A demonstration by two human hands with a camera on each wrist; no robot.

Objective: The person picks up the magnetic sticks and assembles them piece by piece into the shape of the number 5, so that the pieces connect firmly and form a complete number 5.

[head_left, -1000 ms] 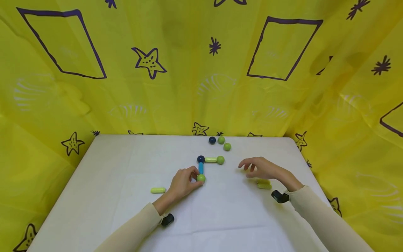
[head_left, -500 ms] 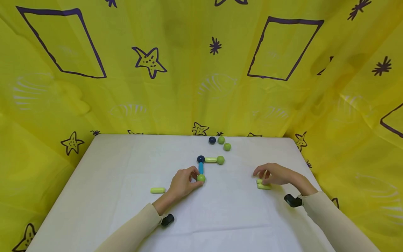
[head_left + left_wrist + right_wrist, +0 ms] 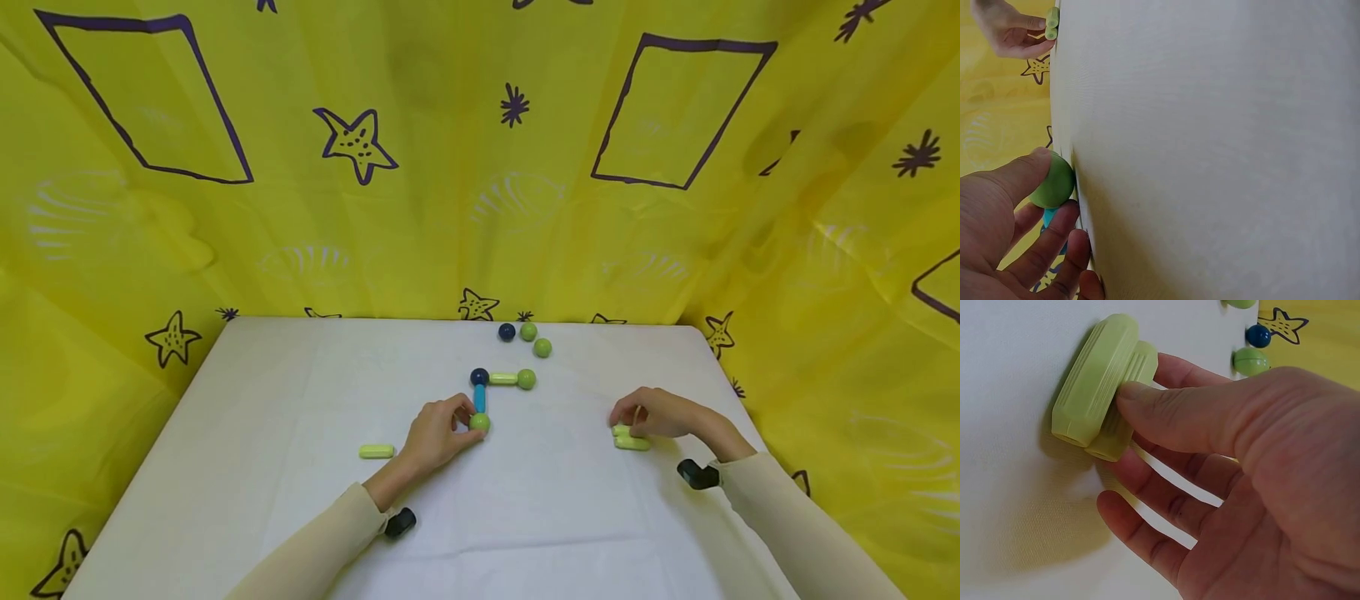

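My left hand (image 3: 437,435) pinches a green ball (image 3: 480,423) between thumb and fingers at the near end of an L-shaped magnetic-toy piece. From that ball a blue rod (image 3: 480,399) runs back to a dark blue ball (image 3: 479,378). A yellow-green rod (image 3: 503,378) leads right from there to another green ball (image 3: 527,379). At the right, two yellow-green rods lie side by side. My right hand (image 3: 663,413) pinches the farther rod (image 3: 1140,365), thumb on its near side and fingers behind; the other rod (image 3: 1094,381) sits against it.
A loose yellow-green rod (image 3: 377,451) lies left of the left hand. Near the white table's (image 3: 315,358) back edge are a dark blue ball (image 3: 507,332) and two green balls, one (image 3: 528,332) close beside it, the other (image 3: 543,347) nearer. Yellow curtain (image 3: 420,233) surrounds the table.
My right hand has moved right and down onto the pair of rods, and its fingers have closed around one. The left hand has stayed at the green ball.
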